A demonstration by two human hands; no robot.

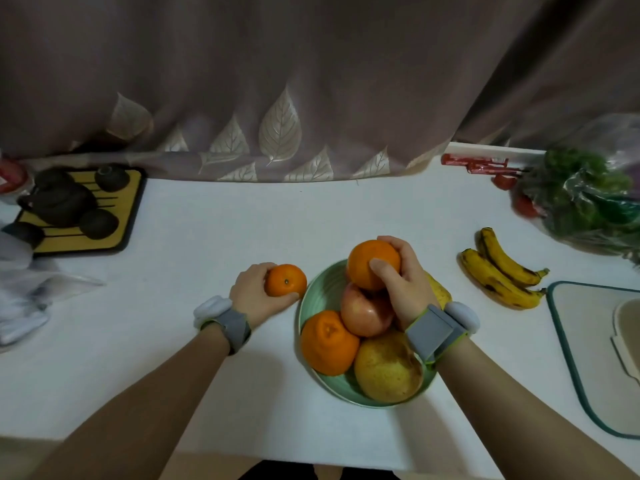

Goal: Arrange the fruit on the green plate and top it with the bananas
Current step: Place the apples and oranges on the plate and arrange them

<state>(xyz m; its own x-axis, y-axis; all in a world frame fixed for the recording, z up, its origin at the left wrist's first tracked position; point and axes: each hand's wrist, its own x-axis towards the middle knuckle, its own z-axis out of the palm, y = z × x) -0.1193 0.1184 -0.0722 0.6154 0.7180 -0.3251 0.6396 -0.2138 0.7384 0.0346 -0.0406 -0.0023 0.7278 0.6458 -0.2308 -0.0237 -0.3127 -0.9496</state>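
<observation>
The green plate point(313, 292) sits on the white table point(207, 323), near the middle. On it lie 1 orange point(327, 342) at the near left, a red apple point(363, 311) in the middle and a big yellow pear point(388, 367) at the near right. Another yellow fruit point(439, 289) peeks out behind the right wrist.

The right hand point(401, 282) is curled around a big orange point(372, 263) and holds it over the far side of the plate, just above the apple. The left hand point(251, 292) is wrapped around a small orange point(285, 280), just left of the plate's rim. Both wrists wear grey bands.

The 2 bananas point(502, 268) lie side by side on the table, well to the right of the plate. They have dark spots.

Far left there is a yellow tray point(133, 202) with a dark teapot point(57, 202) and small dark cups. Far right a clear bag of green leaves point(585, 199) rests on the table. At the right edge lies a pale board with a green rim point(581, 344). A curtain with leaf shapes point(280, 129) hangs behind the table.
</observation>
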